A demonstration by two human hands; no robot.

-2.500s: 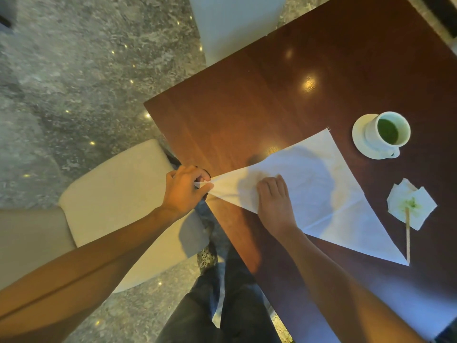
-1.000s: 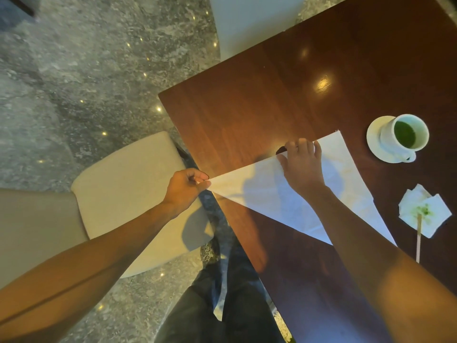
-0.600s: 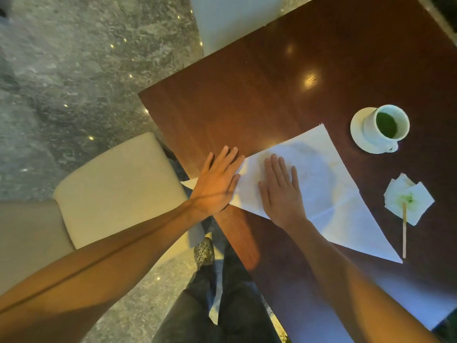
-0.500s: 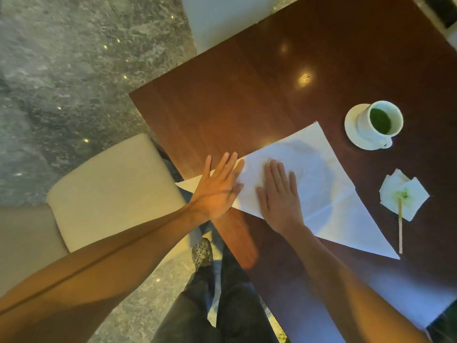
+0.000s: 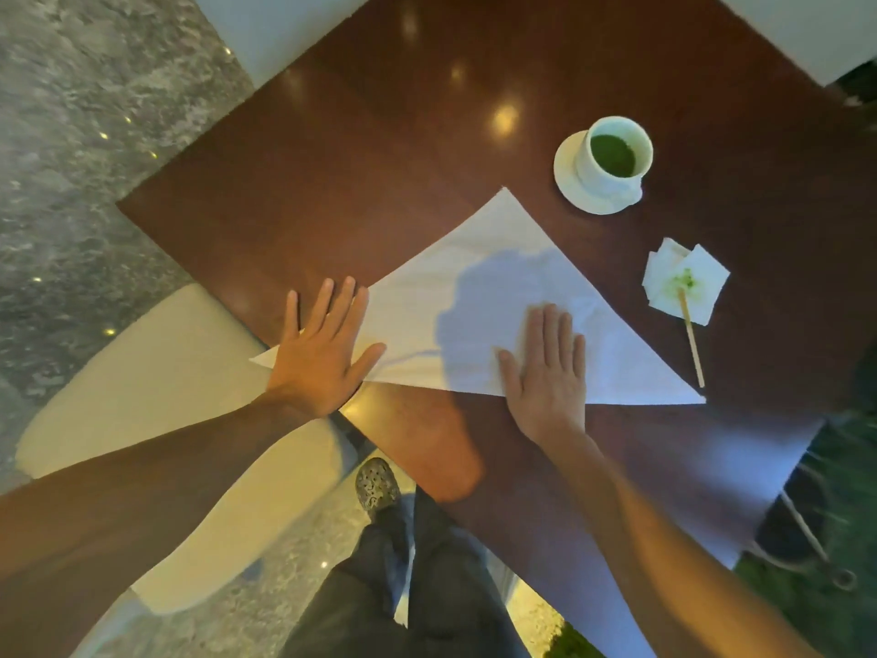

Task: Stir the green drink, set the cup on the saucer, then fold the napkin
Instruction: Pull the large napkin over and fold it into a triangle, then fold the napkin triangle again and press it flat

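Note:
A white napkin (image 5: 489, 296) lies folded into a triangle on the dark wooden table (image 5: 360, 149). Its left tip sticks out past the table edge. My left hand (image 5: 322, 353) rests flat, fingers spread, on the napkin's left end. Flat on the napkin's lower middle lies my right hand (image 5: 545, 368), near the long folded edge. The white cup (image 5: 617, 156) with green drink stands on its saucer (image 5: 569, 175) at the far right of the table.
A small crumpled paper tissue (image 5: 685, 287) with a green stain lies right of the napkin, with a wooden stir stick (image 5: 693, 341) on it. A beige chair seat (image 5: 156, 401) stands at the table's left edge. My legs and a shoe show below.
My left hand let go of the napkin's tip and flattened onto it. My right hand slid from the napkin's upper edge back down and then rightward along the napkin, pressing it flat.

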